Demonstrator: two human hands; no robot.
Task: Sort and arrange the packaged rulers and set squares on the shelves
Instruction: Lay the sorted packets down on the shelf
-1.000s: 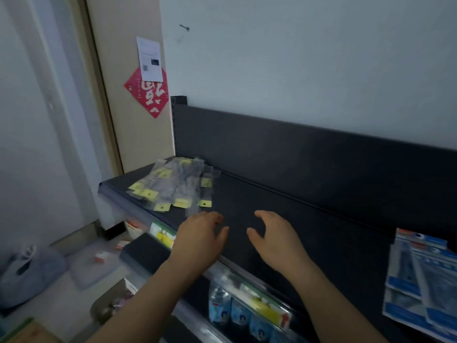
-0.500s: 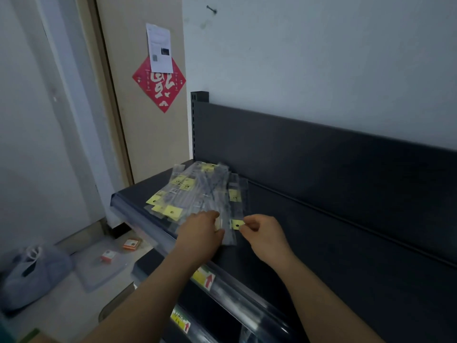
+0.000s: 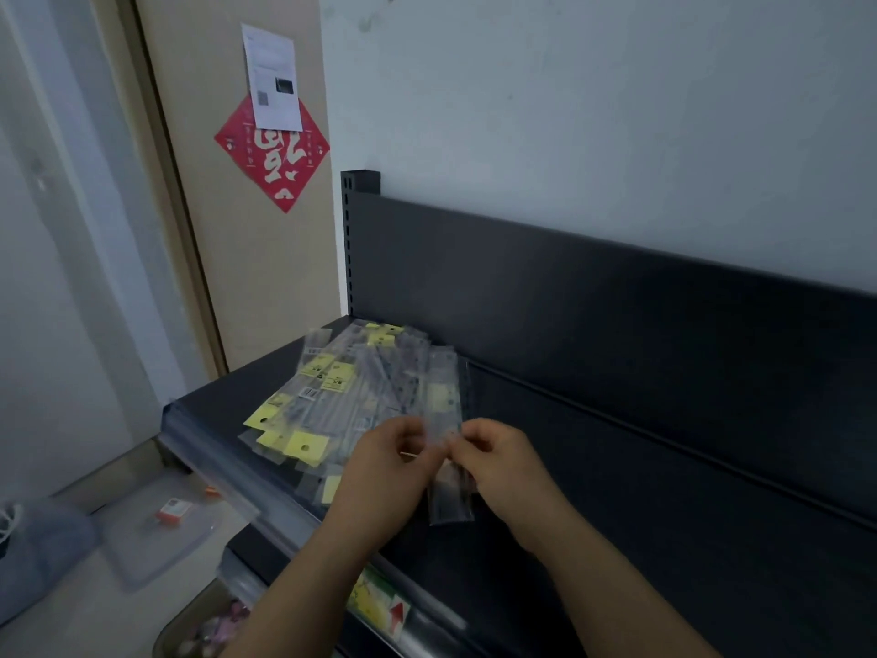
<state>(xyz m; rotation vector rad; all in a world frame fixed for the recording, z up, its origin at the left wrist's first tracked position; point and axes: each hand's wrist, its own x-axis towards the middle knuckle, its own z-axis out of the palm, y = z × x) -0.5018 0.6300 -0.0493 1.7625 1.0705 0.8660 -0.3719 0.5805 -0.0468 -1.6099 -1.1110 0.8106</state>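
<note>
Your left grip (image 3: 384, 472) and right grip (image 3: 503, 467) both pinch one clear packaged ruler (image 3: 445, 396) over the black shelf (image 3: 640, 491); the scattered ruler pile (image 3: 332, 391) lies just left of them, the back panel (image 3: 617, 301) stands beyond.

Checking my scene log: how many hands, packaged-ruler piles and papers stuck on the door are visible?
Hands: 2, left hand, right hand
Packaged-ruler piles: 1
Door papers: 2, red diamond decoration, white notice
Total: 5

Blurry, unreadable print on ruler packet (image 3: 444, 402)
</note>
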